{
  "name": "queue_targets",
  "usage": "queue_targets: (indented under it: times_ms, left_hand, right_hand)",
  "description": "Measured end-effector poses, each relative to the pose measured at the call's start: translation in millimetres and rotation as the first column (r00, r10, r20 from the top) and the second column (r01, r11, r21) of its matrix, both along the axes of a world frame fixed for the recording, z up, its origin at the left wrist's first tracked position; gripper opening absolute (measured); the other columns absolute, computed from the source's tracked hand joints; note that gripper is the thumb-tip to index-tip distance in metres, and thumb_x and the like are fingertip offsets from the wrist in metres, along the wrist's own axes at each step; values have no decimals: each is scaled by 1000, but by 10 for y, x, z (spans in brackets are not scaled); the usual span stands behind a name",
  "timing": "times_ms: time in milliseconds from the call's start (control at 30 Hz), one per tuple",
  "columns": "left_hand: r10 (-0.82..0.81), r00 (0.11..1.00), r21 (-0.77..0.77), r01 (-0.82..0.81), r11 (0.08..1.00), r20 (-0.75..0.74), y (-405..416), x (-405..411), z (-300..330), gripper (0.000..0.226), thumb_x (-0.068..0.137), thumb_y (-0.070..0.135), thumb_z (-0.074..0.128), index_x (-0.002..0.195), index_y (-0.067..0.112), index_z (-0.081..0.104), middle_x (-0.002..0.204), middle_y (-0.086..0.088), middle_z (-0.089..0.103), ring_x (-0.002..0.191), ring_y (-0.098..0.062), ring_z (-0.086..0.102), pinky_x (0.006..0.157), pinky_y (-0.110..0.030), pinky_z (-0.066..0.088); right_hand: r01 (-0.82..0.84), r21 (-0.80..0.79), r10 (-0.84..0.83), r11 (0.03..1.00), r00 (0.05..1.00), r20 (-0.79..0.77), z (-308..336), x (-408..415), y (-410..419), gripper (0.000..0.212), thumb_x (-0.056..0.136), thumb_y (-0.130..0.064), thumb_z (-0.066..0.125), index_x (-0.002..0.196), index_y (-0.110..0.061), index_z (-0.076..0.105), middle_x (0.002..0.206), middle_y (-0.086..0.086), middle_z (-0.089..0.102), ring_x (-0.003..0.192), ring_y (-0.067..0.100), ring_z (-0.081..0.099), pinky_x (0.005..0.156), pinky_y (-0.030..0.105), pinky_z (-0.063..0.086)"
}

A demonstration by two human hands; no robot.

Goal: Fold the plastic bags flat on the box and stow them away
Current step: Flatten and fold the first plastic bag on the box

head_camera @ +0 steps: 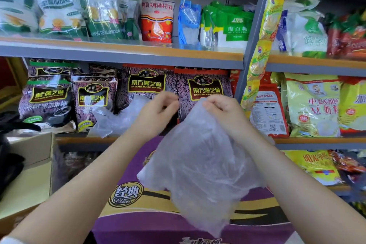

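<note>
A clear plastic bag hangs in the air over a purple and gold box at the bottom centre. My right hand pinches the bag's top edge, and the bag droops down to a point above the box. My left hand is raised just left of it with fingers curled; whether it grips the bag's edge I cannot tell. More crumpled clear plastic bags lie on the shelf behind my left hand, in front of the dark sesame packets.
Metal shelves full of food packets stand straight ahead: milk powder above, black sesame packets at hand height, yellow soy-milk bags to the right. An open cardboard carton sits at left, with something black at the far left edge.
</note>
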State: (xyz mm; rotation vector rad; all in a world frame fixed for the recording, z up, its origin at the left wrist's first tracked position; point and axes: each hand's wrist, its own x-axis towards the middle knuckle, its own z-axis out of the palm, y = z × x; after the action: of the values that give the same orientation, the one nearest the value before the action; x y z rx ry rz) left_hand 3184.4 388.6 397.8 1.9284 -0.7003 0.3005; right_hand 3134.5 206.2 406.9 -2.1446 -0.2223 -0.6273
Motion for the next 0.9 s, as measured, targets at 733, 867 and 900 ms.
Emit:
queue_targets:
  times_ms: [733,867,900]
  left_hand:
    - [334,940,-304,-340,890,-75,255,-25,-407,32,98,25,37,88,-4,45,73,-13,42,66,-19,40,54,-23,31]
    - [294,945,-349,-326,879,-142,284,-13,-457,30,99,26,34,85,0,43,73,-11,43,62,-16,42,47,-18,33]
    - [281,946,-362,-321,875,-160,269,-16,-456,29,99,25,34,81,3,42,69,-10,40,56,-10,42,43,-16,32]
  right_hand:
    - [162,58,-139,985,950,-278,-585,-85,-444,11,93,-30,52,95,-20,57,93,-10,55,89,5,53,75,24,39]
    - [304,558,110,772,801,-589,-796,-110,-468,26,86,-49,58,101,-28,59,103,1,63,94,20,63,76,33,51]
    - [294,556,168,778,754,-635,-863,-90,-424,29,80,-46,65,97,-23,64,95,3,67,86,20,63,72,30,49]
